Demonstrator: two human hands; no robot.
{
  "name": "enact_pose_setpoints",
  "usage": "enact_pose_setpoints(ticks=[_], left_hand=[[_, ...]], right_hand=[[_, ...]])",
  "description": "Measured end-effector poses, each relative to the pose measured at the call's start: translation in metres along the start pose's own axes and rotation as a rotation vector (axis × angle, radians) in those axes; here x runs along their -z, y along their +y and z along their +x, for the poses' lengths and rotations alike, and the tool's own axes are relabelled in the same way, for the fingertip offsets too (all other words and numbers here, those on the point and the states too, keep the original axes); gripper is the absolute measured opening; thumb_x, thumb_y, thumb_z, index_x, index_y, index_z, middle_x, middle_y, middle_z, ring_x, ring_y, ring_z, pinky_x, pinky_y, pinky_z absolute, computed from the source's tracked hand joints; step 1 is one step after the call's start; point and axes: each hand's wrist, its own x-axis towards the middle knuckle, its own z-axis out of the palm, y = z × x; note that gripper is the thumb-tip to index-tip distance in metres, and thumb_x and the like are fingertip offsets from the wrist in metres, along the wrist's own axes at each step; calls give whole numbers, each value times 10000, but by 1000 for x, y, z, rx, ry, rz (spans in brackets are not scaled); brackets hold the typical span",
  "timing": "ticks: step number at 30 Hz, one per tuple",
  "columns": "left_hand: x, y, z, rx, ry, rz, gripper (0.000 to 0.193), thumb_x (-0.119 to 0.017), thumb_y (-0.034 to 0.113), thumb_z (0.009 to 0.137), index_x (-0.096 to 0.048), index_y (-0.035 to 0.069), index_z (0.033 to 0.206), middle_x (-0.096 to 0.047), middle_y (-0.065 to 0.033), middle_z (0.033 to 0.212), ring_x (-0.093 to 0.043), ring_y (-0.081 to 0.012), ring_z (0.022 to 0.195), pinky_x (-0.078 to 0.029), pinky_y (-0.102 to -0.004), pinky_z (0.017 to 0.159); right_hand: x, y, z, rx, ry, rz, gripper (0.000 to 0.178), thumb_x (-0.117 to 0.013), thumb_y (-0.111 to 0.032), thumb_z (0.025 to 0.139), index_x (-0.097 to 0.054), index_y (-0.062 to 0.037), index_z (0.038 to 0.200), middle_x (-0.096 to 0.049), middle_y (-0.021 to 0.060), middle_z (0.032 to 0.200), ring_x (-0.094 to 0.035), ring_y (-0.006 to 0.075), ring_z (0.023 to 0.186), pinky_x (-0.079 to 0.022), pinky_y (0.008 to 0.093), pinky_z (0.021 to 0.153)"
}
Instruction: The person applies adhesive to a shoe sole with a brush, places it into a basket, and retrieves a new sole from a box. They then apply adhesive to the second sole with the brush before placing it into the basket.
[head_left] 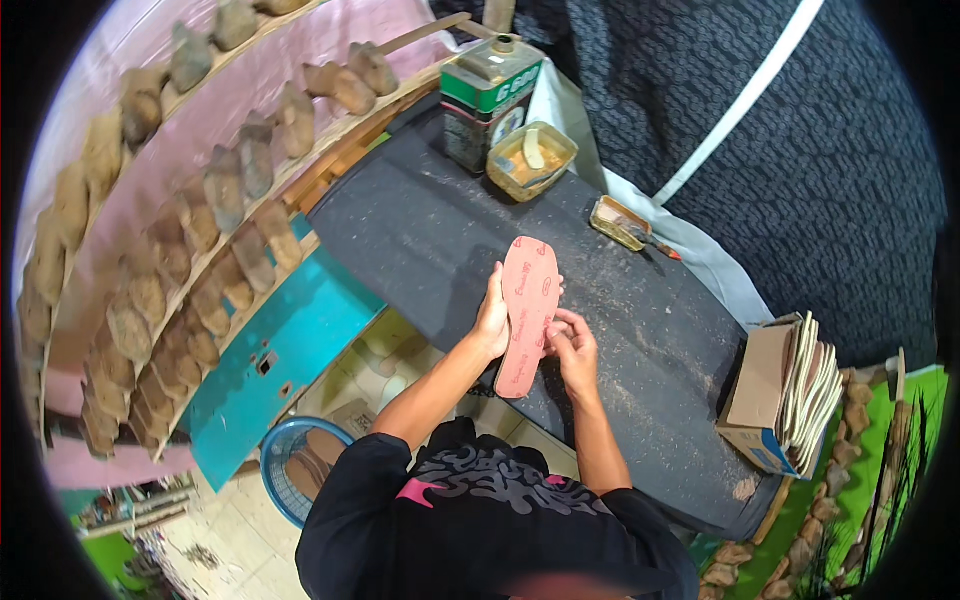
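A pink shoe insole (527,318) with dark printed marks lies lengthwise over the near edge of the dark table. My left hand (493,318) wraps it from the left, thumb along that edge, and its fingertips show past the opposite side. On the right edge, below those fingertips, my right hand (573,350) is closed with bent fingers and thumb against the insole. Part of the right fingers is hidden, as is the insole's underside.
The dusty table (420,200) bears a green metal can (490,100), a tub with a spatula (520,185), a small tray (618,225) and a box of stacked insoles (757,390). Shoe lasts (225,185) line shelves at left. A blue basket (275,480) stands on the floor.
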Motion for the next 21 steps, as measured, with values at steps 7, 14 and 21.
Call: enact_pose_setpoints(ticks=[7,14,21], left_hand=[[7,-12,-82,-218,234,241,561,-301,493,979,-453,63,1304,-544,-115,1238,-571,-218,1071,-475,-400,915],[15,-48,-183,-284,398,420,372,-392,354,986,-455,116,1266,-572,-67,1181,-597,-191,1029,-489,-417,862],[16,-115,-271,-272,605,483,609,-592,132,869,-284,163,1392,-579,-98,1104,-626,-204,902,-526,-382,706]], right_hand=[[-8,11,-36,-74,-202,-18,355,-604,-15,844,-487,28,1176,-601,45,805,-588,103,639,-499,232,541],[-5,19,-92,-137,-418,-68,316,-625,-26,833,-508,2,1125,-587,10,774,-580,81,623,-478,204,509],[-12,47,-151,-216,-552,-83,280,-615,-27,842,-501,0,1096,-594,28,763,-586,98,593,-503,225,482]])
